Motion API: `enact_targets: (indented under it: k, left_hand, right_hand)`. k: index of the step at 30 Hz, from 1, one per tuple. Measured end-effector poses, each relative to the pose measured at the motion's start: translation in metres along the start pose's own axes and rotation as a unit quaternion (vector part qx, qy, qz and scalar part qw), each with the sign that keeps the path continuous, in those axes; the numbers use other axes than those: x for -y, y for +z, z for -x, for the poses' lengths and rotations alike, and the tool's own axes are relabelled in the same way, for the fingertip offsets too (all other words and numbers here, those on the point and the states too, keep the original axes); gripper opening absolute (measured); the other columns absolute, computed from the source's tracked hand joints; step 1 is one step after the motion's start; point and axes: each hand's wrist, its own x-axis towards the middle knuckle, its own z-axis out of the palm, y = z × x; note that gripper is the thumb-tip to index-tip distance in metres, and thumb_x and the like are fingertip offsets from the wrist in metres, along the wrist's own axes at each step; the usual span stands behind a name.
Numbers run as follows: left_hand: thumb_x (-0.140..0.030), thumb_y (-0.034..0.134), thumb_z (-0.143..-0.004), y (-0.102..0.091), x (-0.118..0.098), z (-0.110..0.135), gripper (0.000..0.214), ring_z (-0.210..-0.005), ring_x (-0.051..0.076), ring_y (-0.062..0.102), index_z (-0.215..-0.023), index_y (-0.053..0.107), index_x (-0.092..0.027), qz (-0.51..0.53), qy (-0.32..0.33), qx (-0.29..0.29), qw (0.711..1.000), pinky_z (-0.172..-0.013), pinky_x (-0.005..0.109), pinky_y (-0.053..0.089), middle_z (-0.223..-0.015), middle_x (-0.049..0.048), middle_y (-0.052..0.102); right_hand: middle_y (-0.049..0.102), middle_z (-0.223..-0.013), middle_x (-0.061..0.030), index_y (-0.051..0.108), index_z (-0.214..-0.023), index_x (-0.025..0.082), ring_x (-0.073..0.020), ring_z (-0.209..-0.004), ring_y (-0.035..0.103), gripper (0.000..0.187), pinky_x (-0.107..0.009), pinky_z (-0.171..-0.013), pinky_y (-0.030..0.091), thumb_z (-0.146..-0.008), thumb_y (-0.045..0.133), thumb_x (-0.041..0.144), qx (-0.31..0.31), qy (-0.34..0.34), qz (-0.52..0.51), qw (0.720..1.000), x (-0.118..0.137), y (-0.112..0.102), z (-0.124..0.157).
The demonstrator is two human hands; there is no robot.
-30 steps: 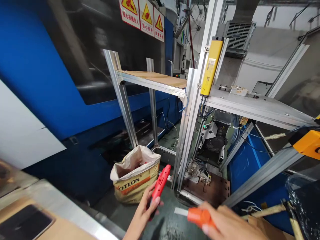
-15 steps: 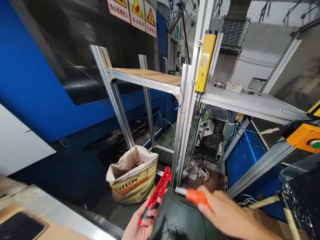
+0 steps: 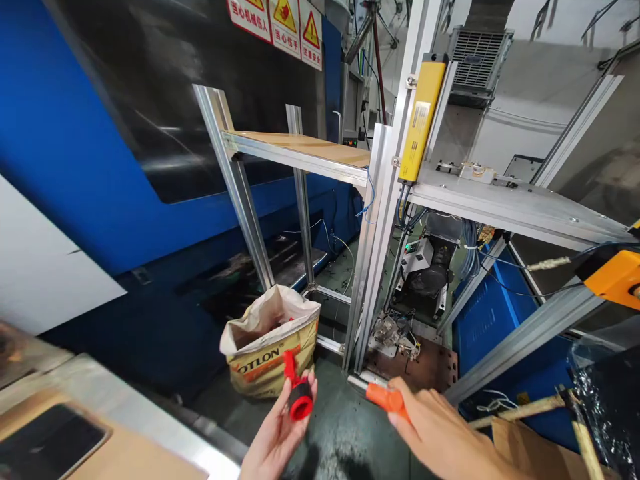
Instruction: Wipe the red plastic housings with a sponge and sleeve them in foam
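Between the fingers and thumb of my left hand (image 3: pixel 275 433) is a red plastic part (image 3: pixel 301 405) with a black band near its round, hollow end. That open end faces me, and the narrower end points away, towards the bag. My right hand (image 3: pixel 435 427) is wrapped round an orange-handled blade tool (image 3: pixel 386 398). Its pale metal tip points left, apart from the red part. Just beyond my left hand stands an open woven sack (image 3: pixel 265 363) with red pieces inside.
An aluminium frame (image 3: pixel 367 267) rises ahead, carrying a yellow sensor bar (image 3: pixel 423 123). A blue machine (image 3: pixel 125 227) fills the left side. At lower left a phone (image 3: pixel 50 443) lies on cardboard. Hammers (image 3: pixel 543 405) with wooden handles lie at right, near a blue cabinet (image 3: pixel 487 293).
My left hand has turned the red part, so its round hollow end now faces me instead of its long side. The tool in my right hand has shifted slightly left; the view has moved a little.
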Motion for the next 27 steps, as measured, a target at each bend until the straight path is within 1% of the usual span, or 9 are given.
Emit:
enact_targets:
  k: [5, 8, 10, 11, 14, 19, 22, 25, 27]
  left_hand:
    - [-0.009, 0.089, -0.048, -0.019, 0.001, -0.007, 0.056, -0.093, 0.019, 0.068, -0.1, 0.071, -0.022, -0.188, 0.16, -0.048, 0.968, -0.073, 0.018, 0.052, -0.088, 0.0, 0.076]
    - [-0.026, 0.085, -0.054, -0.03, 0.0, -0.008, 0.045, -0.1, 0.031, 0.067, -0.097, 0.073, -0.026, -0.429, 0.303, -0.086, 0.847, -0.083, 0.03, 0.051, -0.092, 0.0021, 0.077]
    - [-0.034, 0.077, -0.063, -0.037, 0.001, -0.009, 0.039, -0.095, 0.033, 0.069, -0.101, 0.071, -0.029, -0.526, 0.38, -0.081, 0.757, -0.086, 0.036, 0.051, -0.098, 0.0035, 0.077]
    - [-0.035, 0.074, -0.065, -0.041, 0.001, -0.01, 0.037, -0.096, 0.032, 0.069, -0.102, 0.071, -0.03, -0.53, 0.407, -0.069, 0.741, -0.089, 0.036, 0.051, -0.102, 0.0035, 0.076]
    - [-0.032, 0.075, -0.065, -0.05, -0.001, -0.014, 0.037, -0.105, 0.03, 0.067, -0.102, 0.072, -0.03, -0.51, 0.449, -0.034, 0.732, -0.1, 0.034, 0.047, -0.11, 0.0041, 0.075]
    - [-0.029, 0.074, -0.067, -0.056, -0.007, -0.018, 0.036, -0.113, 0.031, 0.063, -0.103, 0.074, -0.027, -0.522, 0.46, -0.002, 0.718, -0.107, 0.036, 0.043, -0.115, 0.008, 0.073]
    - [-0.031, 0.077, -0.064, -0.05, -0.01, -0.019, 0.038, -0.113, 0.033, 0.064, -0.102, 0.072, -0.026, -0.5, 0.445, -0.017, 0.743, -0.11, 0.039, 0.041, -0.114, 0.0078, 0.073]
    - [-0.033, 0.083, -0.061, -0.035, -0.014, -0.017, 0.065, -0.107, 0.032, 0.067, -0.121, 0.059, -0.024, -0.372, 0.337, -0.021, 0.865, -0.102, 0.041, 0.049, -0.11, 0.0085, 0.075]
    - [-0.031, 0.084, -0.065, -0.024, -0.017, -0.013, 0.076, -0.104, 0.032, 0.07, -0.132, 0.049, -0.021, -0.25, 0.22, 0.015, 0.943, -0.089, 0.038, 0.057, -0.111, 0.0112, 0.075]
  right_hand:
    - [0.069, -0.102, -0.0122, 0.05, -0.131, 0.026, -0.0334, -0.096, 0.066, 0.04, -0.037, -0.077, 0.045, -0.091, 0.043, 0.03, 0.058, -0.011, 0.037, 0.998, 0.003, -0.001, -0.006]
    - [0.067, -0.105, -0.0144, 0.047, -0.134, 0.023, -0.0338, -0.1, 0.064, 0.041, -0.039, -0.08, 0.044, -0.096, 0.033, 0.029, -0.019, -0.027, 0.024, 0.999, 0.007, -0.005, -0.009]
    - [0.067, -0.104, -0.0136, 0.048, -0.132, 0.025, -0.0353, -0.1, 0.064, 0.04, -0.04, -0.079, 0.044, -0.093, 0.04, 0.03, 0.024, -0.037, 0.026, 0.999, 0.008, -0.008, -0.011]
    - [0.067, -0.103, -0.0127, 0.049, -0.13, 0.026, -0.0351, -0.1, 0.064, 0.038, -0.039, -0.078, 0.044, -0.093, 0.041, 0.031, 0.032, -0.041, 0.024, 0.998, 0.008, -0.01, -0.011]
    - [0.066, -0.103, -0.0112, 0.047, -0.13, 0.026, -0.0319, -0.098, 0.063, 0.038, -0.038, -0.079, 0.043, -0.097, 0.03, 0.033, -0.045, -0.035, 0.006, 0.998, 0.006, -0.014, -0.013]
    - [0.067, -0.097, -0.0093, 0.052, -0.125, 0.026, -0.0309, -0.094, 0.064, 0.036, -0.034, -0.075, 0.043, -0.093, 0.038, 0.033, -0.014, -0.053, 0.019, 0.998, 0.005, -0.018, -0.014]
    - [0.066, -0.099, -0.0107, 0.051, -0.126, 0.024, -0.0302, -0.093, 0.064, 0.038, -0.034, -0.074, 0.043, -0.095, 0.03, 0.034, -0.061, -0.038, 0.01, 0.997, 0.005, -0.017, -0.017]
    - [0.067, -0.092, -0.0086, 0.053, -0.125, 0.026, -0.0304, -0.088, 0.066, 0.039, -0.033, -0.069, 0.042, -0.088, 0.044, 0.034, 0.034, -0.027, 0.021, 0.999, 0.003, -0.01, -0.023]
    - [0.067, -0.095, -0.009, 0.052, -0.127, 0.027, -0.0296, -0.092, 0.066, 0.04, -0.033, -0.071, 0.044, -0.09, 0.04, 0.035, 0.005, -0.023, 0.002, 1.0, 0.002, -0.003, -0.026]
